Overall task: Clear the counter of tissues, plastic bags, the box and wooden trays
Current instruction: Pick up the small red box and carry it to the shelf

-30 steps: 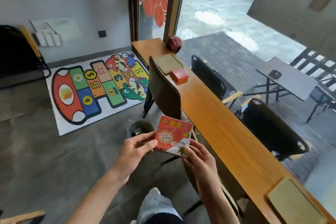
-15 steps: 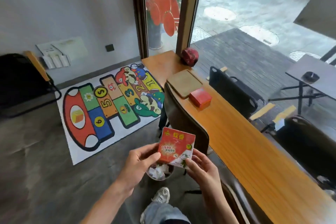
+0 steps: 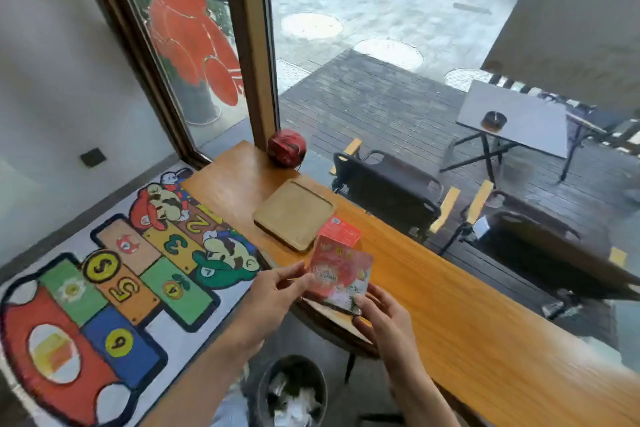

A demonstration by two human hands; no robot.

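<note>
I hold a flat red printed box [image 3: 341,272] upright between both hands, just above the near edge of the long wooden counter [image 3: 450,305]. My left hand [image 3: 277,291] pinches its left edge, my right hand [image 3: 381,314] supports its lower right corner. Behind it on the counter lies a second small red box [image 3: 341,231], touching a square wooden tray [image 3: 294,213]. A dark bin [image 3: 292,392] holding crumpled white tissues stands on the floor below my arms.
A red round ornament [image 3: 286,148] sits at the counter's far end by the window post. A dark chair back [image 3: 332,322] stands under my hands. A colourful hopscotch mat [image 3: 114,288] covers the floor to the left. Outside are chairs and a table.
I have stepped closer to the counter's far end. The held box has moved forward and up toward the tray and the other red box. The bin now lies directly below my arms.
</note>
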